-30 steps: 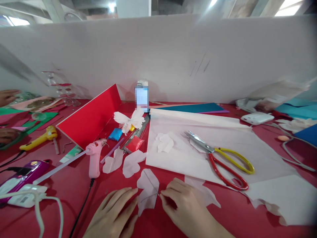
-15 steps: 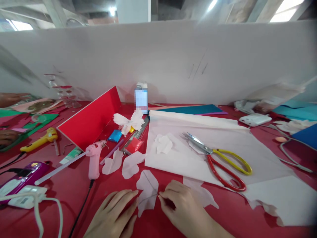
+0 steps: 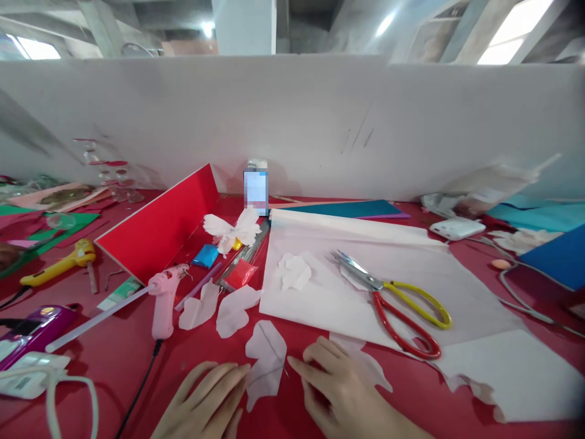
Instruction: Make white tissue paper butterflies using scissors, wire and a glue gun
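Note:
A white paper cutout shaped like a butterfly wing [image 3: 267, 366] lies on the red table in front of me, with thin dark wires across it. My left hand [image 3: 205, 396] rests at its left edge, fingers stretched out and fingertips touching the paper. To the right of the cutout is my right hand [image 3: 336, 381], its fingers bent and apart, with nothing visible between them. Another white cutout [image 3: 365, 360] lies partly under that hand. Two more paper wings, one left [image 3: 201, 306] and one right [image 3: 235, 310], lie just beyond my left hand.
Large scissors [image 3: 381, 289] lie on a white paper sheet [image 3: 320, 305]. A pink glue gun [image 3: 164, 305] with its cord is at left, near a yellow glue gun [image 3: 59, 265]. Behind are a white paper butterfly [image 3: 233, 230], a red board [image 3: 159, 225] and a phone [image 3: 256, 190].
My right hand has drawn slightly away from the wire end beside the cutout, and its fingers have parted. My left hand stays at the paper's edge. The view has shifted slightly.

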A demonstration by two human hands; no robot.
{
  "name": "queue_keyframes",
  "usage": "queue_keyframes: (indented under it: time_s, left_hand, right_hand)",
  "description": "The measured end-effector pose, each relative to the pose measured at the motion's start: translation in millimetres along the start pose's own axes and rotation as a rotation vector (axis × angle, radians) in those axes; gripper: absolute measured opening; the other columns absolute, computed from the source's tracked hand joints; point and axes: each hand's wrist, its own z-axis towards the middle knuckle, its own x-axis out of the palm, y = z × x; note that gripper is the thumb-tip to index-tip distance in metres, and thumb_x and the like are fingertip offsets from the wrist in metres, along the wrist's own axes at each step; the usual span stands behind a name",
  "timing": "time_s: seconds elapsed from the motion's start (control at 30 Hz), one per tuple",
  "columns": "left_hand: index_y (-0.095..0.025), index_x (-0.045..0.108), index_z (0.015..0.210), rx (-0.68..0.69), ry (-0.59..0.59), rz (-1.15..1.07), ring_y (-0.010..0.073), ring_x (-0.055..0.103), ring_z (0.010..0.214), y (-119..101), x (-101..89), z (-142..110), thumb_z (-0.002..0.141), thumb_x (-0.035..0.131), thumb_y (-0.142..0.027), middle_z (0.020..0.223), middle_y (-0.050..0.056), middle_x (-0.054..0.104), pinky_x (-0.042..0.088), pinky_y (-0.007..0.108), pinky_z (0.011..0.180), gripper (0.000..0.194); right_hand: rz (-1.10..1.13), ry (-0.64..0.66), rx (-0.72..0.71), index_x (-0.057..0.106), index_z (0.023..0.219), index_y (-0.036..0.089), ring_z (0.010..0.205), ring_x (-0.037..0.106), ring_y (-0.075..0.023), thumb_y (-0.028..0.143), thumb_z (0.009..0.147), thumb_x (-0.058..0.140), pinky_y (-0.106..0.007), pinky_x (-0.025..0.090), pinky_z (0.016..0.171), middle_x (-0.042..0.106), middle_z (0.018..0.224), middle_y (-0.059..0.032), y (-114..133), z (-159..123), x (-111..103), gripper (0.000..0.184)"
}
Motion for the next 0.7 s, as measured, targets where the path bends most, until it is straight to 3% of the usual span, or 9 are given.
queue_keyframes:
  time_s: [0.13,0.4,0.7]
  left_hand:
    - [-0.024,0.068,0.094,0.001,-0.039,-0.007,0.0071,0.060,0.094,-1.1,0.7,3.6,0.090,0.042,-0.019,0.101,-0.006,0.070,0.022,0.022,0.110,0.027]
    - [-0.024,0.065,0.108,0.073,0.034,0.058,0.0090,0.058,0.107,-0.4,4.6,-7.6,0.088,0.042,-0.015,0.111,-0.004,0.068,0.032,0.023,0.107,0.031]
    - [-0.025,0.063,0.111,0.054,0.060,0.028,0.0092,0.061,0.102,-0.4,5.3,-8.4,0.088,0.041,-0.014,0.111,-0.005,0.069,0.035,0.023,0.105,0.034]
  right_hand:
    - [-0.093,0.003,-0.027,0.065,0.112,0.021,0.075,0.051,-0.0177,0.009,0.080,0.048,-0.029,0.045,0.068,0.061,0.081,-0.0051,-0.5,-0.5,1.6,0.038]
    - [-0.185,0.050,-0.074,0.062,0.116,0.023,0.076,0.051,-0.0180,0.013,0.077,0.053,-0.031,0.043,0.073,0.064,0.085,-0.0027,-1.3,-1.4,1.3,0.042]
    - [-0.275,0.073,-0.071,0.064,0.113,0.021,0.078,0.053,-0.0175,0.014,0.077,0.054,-0.031,0.043,0.077,0.063,0.085,-0.0033,-1.5,-3.7,4.5,0.038]
